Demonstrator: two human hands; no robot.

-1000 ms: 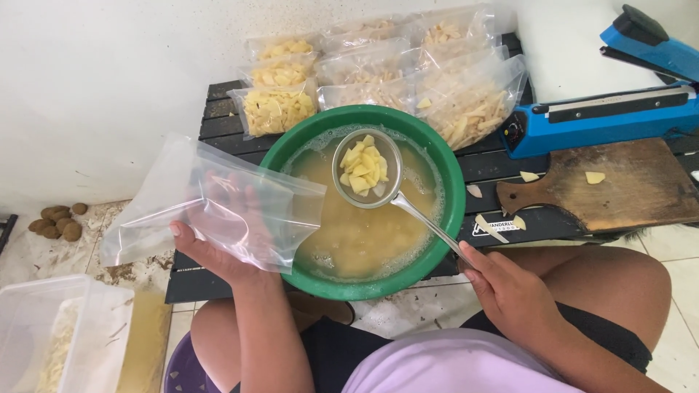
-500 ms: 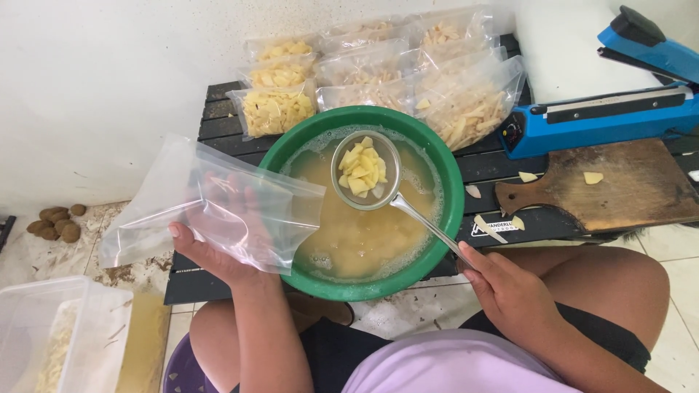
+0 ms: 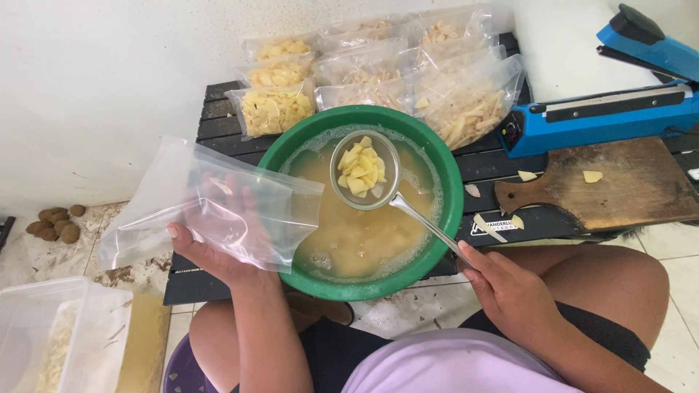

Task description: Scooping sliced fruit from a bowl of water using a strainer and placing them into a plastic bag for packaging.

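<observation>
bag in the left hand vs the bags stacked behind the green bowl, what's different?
The bag in the left hand is empty, limp and held up beside the green bowl; the stacked bags are filled with pale yellow pieces and lie on the dark slatted table. The held bag is single, the others are a pile. Both are clear plastic.

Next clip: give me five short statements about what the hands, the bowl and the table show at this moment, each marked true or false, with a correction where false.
1. The left hand holds an empty clear plastic bag. True.
2. The right hand holds a knife. False: it holds the handle of a metal strainer ladle.
3. The strainer ladle carries pale yellow pieces above the liquid. True.
4. The green bowl is dry inside. False: it holds cloudy yellowish liquid.
5. The blue heat sealer lies at the left of the bowl. False: it lies at the right, behind the wooden cutting board.
</observation>
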